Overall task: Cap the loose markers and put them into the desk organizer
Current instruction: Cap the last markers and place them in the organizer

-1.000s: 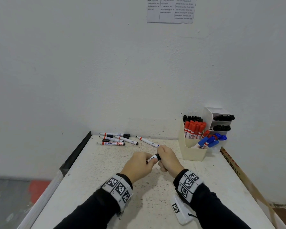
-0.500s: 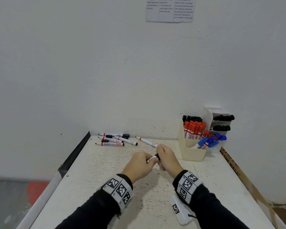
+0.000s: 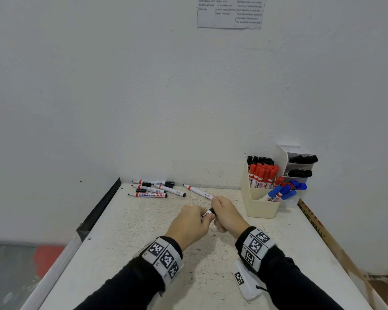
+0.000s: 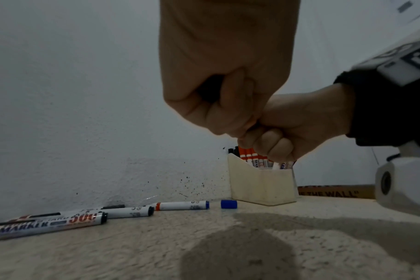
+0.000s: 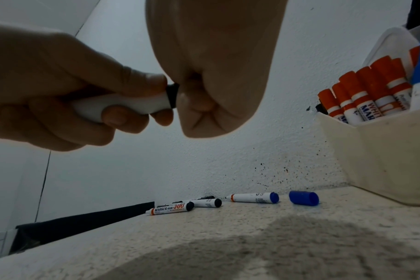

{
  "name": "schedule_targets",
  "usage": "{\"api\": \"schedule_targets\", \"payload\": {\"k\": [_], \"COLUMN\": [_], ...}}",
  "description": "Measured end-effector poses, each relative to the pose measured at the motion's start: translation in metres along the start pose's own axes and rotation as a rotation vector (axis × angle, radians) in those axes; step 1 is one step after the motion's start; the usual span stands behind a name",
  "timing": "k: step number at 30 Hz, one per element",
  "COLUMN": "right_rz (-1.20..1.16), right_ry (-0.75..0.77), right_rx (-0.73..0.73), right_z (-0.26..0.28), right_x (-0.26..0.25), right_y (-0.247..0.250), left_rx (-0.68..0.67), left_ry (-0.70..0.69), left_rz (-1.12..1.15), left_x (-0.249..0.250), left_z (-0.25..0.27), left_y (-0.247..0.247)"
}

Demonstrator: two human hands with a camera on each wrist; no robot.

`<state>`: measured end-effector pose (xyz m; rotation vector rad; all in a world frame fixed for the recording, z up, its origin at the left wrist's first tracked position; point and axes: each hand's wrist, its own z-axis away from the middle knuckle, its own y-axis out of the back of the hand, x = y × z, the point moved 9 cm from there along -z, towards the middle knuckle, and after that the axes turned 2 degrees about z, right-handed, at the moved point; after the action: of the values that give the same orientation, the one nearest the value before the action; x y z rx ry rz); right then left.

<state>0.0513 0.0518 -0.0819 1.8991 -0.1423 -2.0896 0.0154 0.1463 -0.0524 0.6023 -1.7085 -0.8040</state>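
Observation:
Above the middle of the table, my left hand grips the white barrel of a marker. My right hand is curled in a fist round its black cap, and the two hands almost touch. Most of the cap is hidden inside the fist. The cream desk organizer stands to the right of my hands, holding several red, black and blue capped markers. Several loose markers lie at the back left by the wall. An uncapped marker with a blue end lies near a loose blue cap.
A white wall runs close behind the table and on the right. The table's left edge has a dark strip with a drop beyond it. A white tagged device lies near my right forearm. A printed cardboard strip lies along the right side.
Both hands stay together on the marker in the same spot above the table. Nothing else has moved.

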Motion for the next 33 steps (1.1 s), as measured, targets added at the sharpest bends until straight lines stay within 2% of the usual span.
{"api": "schedule_targets", "payload": {"k": [8, 13, 17, 19, 24, 28, 33], "right_rz": [0.027, 0.224, 0.320, 0.257, 0.010, 0.059, 0.240], "right_ry": [0.033, 0.136, 0.223, 0.255, 0.379, 0.479, 0.489], "right_rx": [-0.017, -0.009, 0.034, 0.152, 0.512, 0.841, 1.074], "right_z": [-0.001, -0.008, -0.013, -0.012, 0.008, 0.036, 0.060], "right_x": [0.003, -0.014, -0.035, -0.045, -0.064, -0.076, -0.076], "right_y": [-0.004, 0.004, 0.026, 0.056, 0.155, 0.232, 0.280], "left_rx": [-0.015, 0.015, -0.062, -0.107, -0.235, -0.194, -0.208], "left_ry": [0.010, -0.004, 0.014, 0.070, 0.417, 0.495, 0.598], "left_rz": [-0.019, 0.018, 0.149, 0.110, -0.172, -0.383, -0.432], "left_x": [-0.011, -0.017, -0.022, -0.038, -0.114, -0.144, -0.178], "left_z": [-0.006, -0.015, -0.028, -0.039, -0.054, -0.058, -0.055], "left_y": [-0.006, 0.004, 0.006, 0.005, 0.001, 0.013, 0.013]}}
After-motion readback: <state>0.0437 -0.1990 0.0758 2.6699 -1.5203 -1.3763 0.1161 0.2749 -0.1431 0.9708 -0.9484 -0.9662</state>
